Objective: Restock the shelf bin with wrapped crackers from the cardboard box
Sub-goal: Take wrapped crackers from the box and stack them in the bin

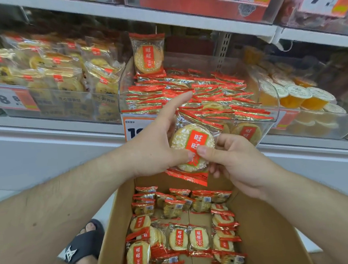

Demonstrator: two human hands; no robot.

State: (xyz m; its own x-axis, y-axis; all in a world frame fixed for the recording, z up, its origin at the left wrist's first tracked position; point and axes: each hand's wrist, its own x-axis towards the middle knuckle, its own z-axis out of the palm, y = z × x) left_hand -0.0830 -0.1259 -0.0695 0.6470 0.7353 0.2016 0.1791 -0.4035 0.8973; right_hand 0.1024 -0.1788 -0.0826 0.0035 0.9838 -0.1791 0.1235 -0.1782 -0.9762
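1. Your hands share one wrapped cracker [192, 146], held just in front of and slightly below the shelf bin's [270, 95] clear front lip. The bin opening lies up and away from you, so the coming move is judged to be a short lift forward over that lip.
2. Your left hand [155, 145] holds the cracker's left edge: thumb pressed on the lower face, index finger stretched out straight toward the bin. Your right hand [231, 160] pinches the lower right of the wrapper, thumb on top, fingers curled behind.
3. Neither hand is clearly nearer the bin; the left index finger reaches furthest toward it.
4. The cracker is a round, pale, sugar-flecked disc in clear film, with a red label across its face and red crimped ends. Its long axis, seal to seal, runs roughly up-down, tilted a little.
5. The bin already holds many packs stacked mostly on edge, with one standing upright at the back.
6. The cardboard box [118, 230] sits directly beneath your hands, with a loose layer of packs left in it.
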